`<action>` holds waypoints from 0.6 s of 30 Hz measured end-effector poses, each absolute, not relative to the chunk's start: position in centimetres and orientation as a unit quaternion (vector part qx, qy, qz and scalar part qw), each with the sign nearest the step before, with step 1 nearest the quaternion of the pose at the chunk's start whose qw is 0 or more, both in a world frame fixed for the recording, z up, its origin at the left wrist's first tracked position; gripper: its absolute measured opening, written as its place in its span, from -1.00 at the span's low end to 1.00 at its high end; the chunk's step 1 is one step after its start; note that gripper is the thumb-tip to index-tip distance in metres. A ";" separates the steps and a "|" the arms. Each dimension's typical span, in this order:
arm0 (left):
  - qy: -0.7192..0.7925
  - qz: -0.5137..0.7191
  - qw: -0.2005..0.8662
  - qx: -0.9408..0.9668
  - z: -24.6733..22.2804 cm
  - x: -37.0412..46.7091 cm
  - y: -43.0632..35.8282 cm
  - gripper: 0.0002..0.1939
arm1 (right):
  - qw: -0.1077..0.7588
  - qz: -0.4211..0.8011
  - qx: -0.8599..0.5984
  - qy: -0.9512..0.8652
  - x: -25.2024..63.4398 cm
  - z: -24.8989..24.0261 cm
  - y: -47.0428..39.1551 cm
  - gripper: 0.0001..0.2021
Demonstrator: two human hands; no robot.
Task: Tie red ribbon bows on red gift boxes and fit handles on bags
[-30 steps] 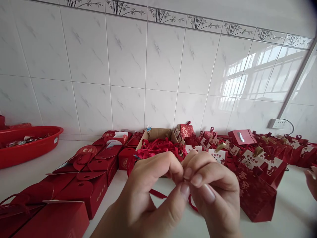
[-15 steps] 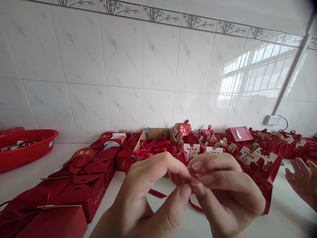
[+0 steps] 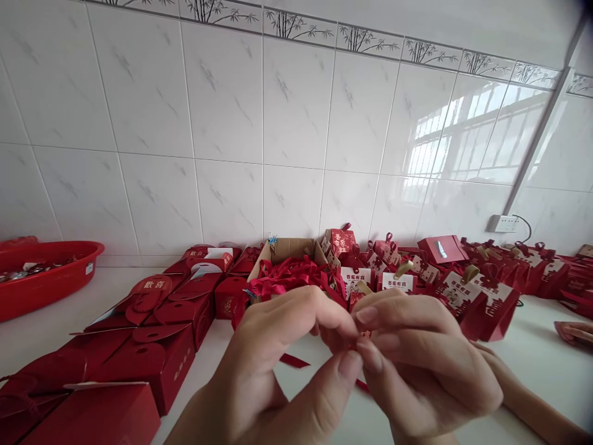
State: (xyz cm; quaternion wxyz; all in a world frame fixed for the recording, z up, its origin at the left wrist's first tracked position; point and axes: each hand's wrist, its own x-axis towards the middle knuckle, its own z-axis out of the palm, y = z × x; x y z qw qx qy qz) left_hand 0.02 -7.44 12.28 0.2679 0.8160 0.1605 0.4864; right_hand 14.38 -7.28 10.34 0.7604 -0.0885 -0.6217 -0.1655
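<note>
My left hand and my right hand meet fingertip to fingertip in the middle of the head view. Both are closed in a pinch on a thin red ribbon. Short lengths of it show below the fingers, while the part between the fingertips is mostly hidden. Just beyond my hands stands an open cardboard box heaped with red ribbons.
Red gift boxes line the left, with a red basin of small items behind them. Several red gift bags stand at right. Another person's forearm reaches in from the right; a hand shows at the edge.
My hands keep their pinch, with little movement. The other person's forearm has come in behind my right hand, and the nearest red bag there no longer shows.
</note>
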 end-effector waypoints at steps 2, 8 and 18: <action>0.165 0.487 0.262 0.817 12.2 0.0 -7.2 -0.94 | 0.758 -0.134 -0.095 -0.631 14.5 9.9 -7.2 -0.78; 0.184 0.519 0.224 0.804 12.1 0.3 -6.6 -0.94 | 0.769 0.196 -0.104 -0.600 14.2 9.2 -6.6 -0.89; 0.227 0.525 0.224 0.789 11.8 0.3 -6.9 -0.88 | 0.650 0.526 -0.040 -0.547 13.8 10.1 -6.1 -0.83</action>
